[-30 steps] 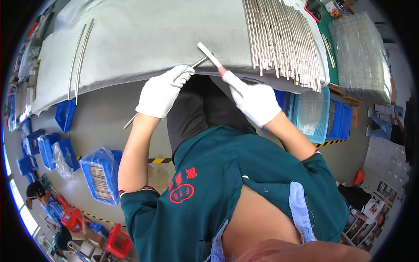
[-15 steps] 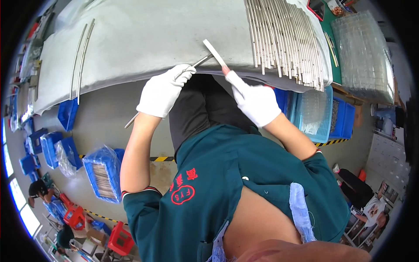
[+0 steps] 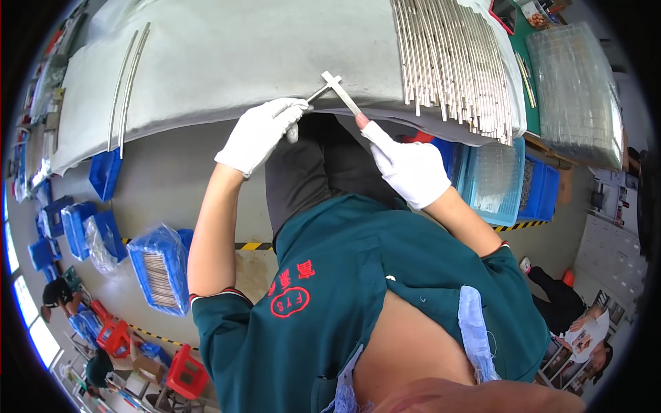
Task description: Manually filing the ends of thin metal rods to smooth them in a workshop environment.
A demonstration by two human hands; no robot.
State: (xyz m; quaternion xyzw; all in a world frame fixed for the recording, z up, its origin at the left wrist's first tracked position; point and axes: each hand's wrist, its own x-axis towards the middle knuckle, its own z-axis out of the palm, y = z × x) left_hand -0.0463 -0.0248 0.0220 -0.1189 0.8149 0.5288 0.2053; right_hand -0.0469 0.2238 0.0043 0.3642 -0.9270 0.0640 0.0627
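My white-gloved left hand [image 3: 260,136] is closed round a thin metal rod [image 3: 317,93], whose far end sticks out above the near edge of the cloth-covered table. In my gloved right hand [image 3: 415,168] is a narrow flat pale strip [image 3: 348,102]; a bare fingertip shows at its lower end. Strip and rod cross near the rod's far end and appear to touch there. The strip's exact kind is not clear. The rest of the rod behind my left hand is hidden.
A dense row of metal rods [image 3: 447,62] lies at the table's right, and several more rods [image 3: 131,86] lie at its left. Clear plastic trays [image 3: 575,93] are stacked at the far right. Blue bins [image 3: 158,272] stand on the floor at the left.
The strip has shifted slightly toward me and now crosses the rod nearer the strip's tip. The rod's tail, seen below my left hand before, no longer shows.
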